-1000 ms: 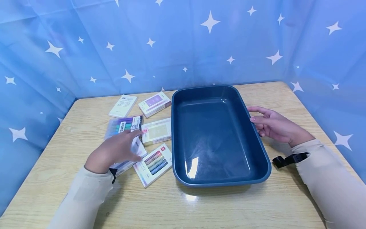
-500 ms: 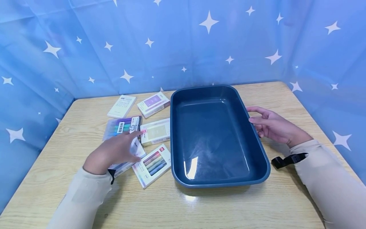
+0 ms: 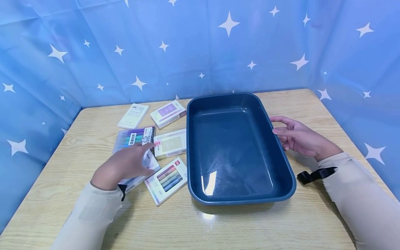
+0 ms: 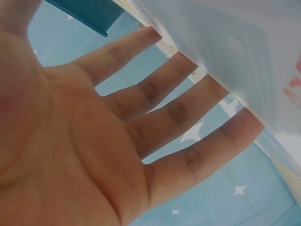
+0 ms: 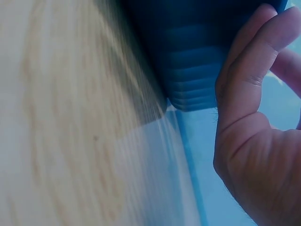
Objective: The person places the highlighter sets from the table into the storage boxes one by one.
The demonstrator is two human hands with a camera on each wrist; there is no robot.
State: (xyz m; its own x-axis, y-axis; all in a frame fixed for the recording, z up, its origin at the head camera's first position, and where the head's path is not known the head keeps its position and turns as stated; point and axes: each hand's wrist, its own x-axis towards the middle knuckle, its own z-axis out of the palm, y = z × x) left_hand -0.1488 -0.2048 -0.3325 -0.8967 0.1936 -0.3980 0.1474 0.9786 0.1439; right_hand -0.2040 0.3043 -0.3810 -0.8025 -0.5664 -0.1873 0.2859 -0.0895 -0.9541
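Head view: I have the left grip [image 3: 125,165] spread over a white pack [image 3: 151,161] on the worktop [image 3: 225,229]; pen pack [image 3: 130,136] and window box [image 3: 168,180] crowd it, so I'd ease it clear sideways. Left wrist: fingers straight, apart, tips touching its edge; opposed pressure would hold better. Right wrist: right grip [image 5: 251,108] touches the tray [image 5: 193,56]; whether pinching, I cannot tell.
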